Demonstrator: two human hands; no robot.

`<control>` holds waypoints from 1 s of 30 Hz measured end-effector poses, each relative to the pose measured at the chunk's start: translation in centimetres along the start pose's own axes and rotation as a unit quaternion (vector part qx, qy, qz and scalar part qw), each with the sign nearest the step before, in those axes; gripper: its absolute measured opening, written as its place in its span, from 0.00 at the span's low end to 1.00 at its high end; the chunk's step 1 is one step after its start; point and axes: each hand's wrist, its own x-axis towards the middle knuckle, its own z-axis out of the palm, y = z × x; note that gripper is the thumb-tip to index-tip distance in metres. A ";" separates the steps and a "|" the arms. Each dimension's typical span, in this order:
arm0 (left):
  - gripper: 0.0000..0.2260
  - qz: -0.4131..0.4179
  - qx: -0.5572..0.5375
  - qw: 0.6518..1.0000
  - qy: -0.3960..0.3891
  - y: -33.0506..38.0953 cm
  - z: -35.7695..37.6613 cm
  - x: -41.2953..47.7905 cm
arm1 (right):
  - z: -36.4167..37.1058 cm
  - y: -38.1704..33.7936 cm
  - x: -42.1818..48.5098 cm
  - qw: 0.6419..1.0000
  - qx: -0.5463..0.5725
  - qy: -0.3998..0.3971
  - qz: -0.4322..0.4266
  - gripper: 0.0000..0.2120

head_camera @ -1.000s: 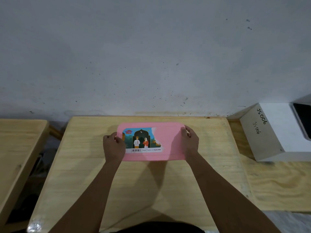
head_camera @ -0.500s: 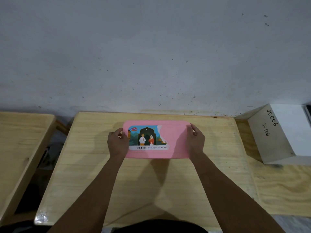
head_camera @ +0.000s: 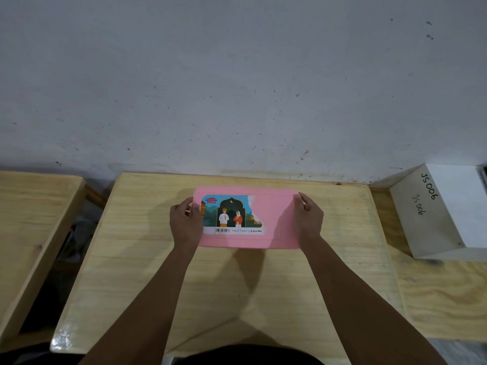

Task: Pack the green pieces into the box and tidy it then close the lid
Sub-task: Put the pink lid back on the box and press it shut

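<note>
Nearest the camera: a dark garment at the bottom edge, then two bare forearms reaching forward over a pale wooden table (head_camera: pixel 237 285).

Left hand (head_camera: pixel 184 223): set against the left end of the pink box (head_camera: pixel 274 222), thumb on top near the label, fingers wrapped down the side. Right hand (head_camera: pixel 308 217): same hold on the right end, thumb on the lid's edge. Both hands are clamped on the box, one at each end, well apart from each other.

Box: sits flat on the table, in its far half, long side running left to right. The lid is on and covers the top fully; the contents cannot be seen, so the green pieces are not visible. A torn printed label (head_camera: pixel 233 216) covers the left part of the lid: two standing figures under a dark arch, a barcode strip along its lower edge.

Left of the table, across a gap: a second wooden table (head_camera: pixel 31 214). Right: a white carton (head_camera: pixel 445 214) marked "JS006" by hand, lying on a wooden surface.

Farthest: a grey wall (head_camera: pixel 237 88), speckled with dark marks.
</note>
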 end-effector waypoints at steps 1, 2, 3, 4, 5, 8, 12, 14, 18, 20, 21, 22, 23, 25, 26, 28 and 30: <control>0.14 0.000 -0.004 1.000 0.000 0.0 0.0 0.0 | 0.1 0.0 -0.1 1.000 0.002 0.006 -0.003 0.15; 0.13 0.001 -0.007 1.000 0.001 -0.1 0.1 0.0 | 0.2 0.0 -0.3 1.000 -0.001 0.013 -0.009 0.15; 0.13 0.003 -0.009 1.000 0.001 -0.1 0.0 0.0 | 0.2 -0.1 -0.4 1.000 -0.011 0.022 -0.019 0.15; 0.13 0.006 -0.012 1.000 0.000 -0.3 0.0 0.0 | 0.2 -0.3 -0.5 0.999 -0.024 0.030 -0.035 0.15; 0.13 0.007 -0.020 1.000 0.001 -0.5 0.0 0.0 | 0.1 -0.4 -0.5 0.998 -0.035 0.036 -0.049 0.16; 0.11 -0.001 -0.055 0.998 0.014 -0.8 -0.2 -0.2 | -0.1 -0.6 -0.7 0.996 -0.035 0.044 -0.071 0.16; 0.11 -0.004 -0.081 0.997 0.016 -0.2 -0.3 -0.2 | -0.3 -1.3 -0.7 0.997 -0.024 0.041 -0.061 0.14; 0.12 -0.009 -0.069 0.998 0.008 0.0 -0.2 0.2 | -0.2 -1.8 -0.2 0.998 -0.032 0.035 -0.050 0.14; 0.13 -0.016 -0.033 0.999 -0.015 -0.4 0.2 1.2 | 0.4 -1.6 0.5 0.998 -0.059 0.020 -0.016 0.14; 0.13 -0.016 -0.026 0.999 -0.018 -0.6 0.2 1.4 | 0.6 -1.3 0.6 0.998 -0.062 0.017 -0.006 0.13; 0.13 -0.015 -0.024 0.999 -0.018 -0.7 0.2 1.3 | 0.6 -1.2 0.6 0.998 -0.062 0.014 -0.005 0.13; 0.13 -0.013 -0.023 0.999 -0.018 -0.8 0.2 1.3 | 0.7 -1.2 0.6 0.998 -0.065 0.012 -0.005 0.13; 0.13 -0.011 -0.022 0.999 -0.020 -0.9 0.1 1.3 | 0.6 -1.2 0.5 0.997 -0.071 0.010 -0.007 0.13; 0.13 -0.002 -0.014 1.000 -0.022 -1.3 0.1 1.3 | 0.4 -1.0 0.5 0.996 -0.084 0.006 -0.019 0.14; 0.13 0.007 -0.007 1.000 -0.022 -1.4 0.1 1.3 | 0.2 -0.9 0.5 0.996 -0.087 -0.001 -0.029 0.15; 0.14 0.030 0.010 0.999 -0.021 -1.6 0.2 1.0 | 0.1 -0.5 0.5 0.993 -0.105 -0.014 -0.052 0.16; 0.16 0.054 0.043 0.997 -0.021 -1.7 0.6 0.4 | 0.2 0.1 0.5 0.982 -0.167 -0.028 -0.088 0.19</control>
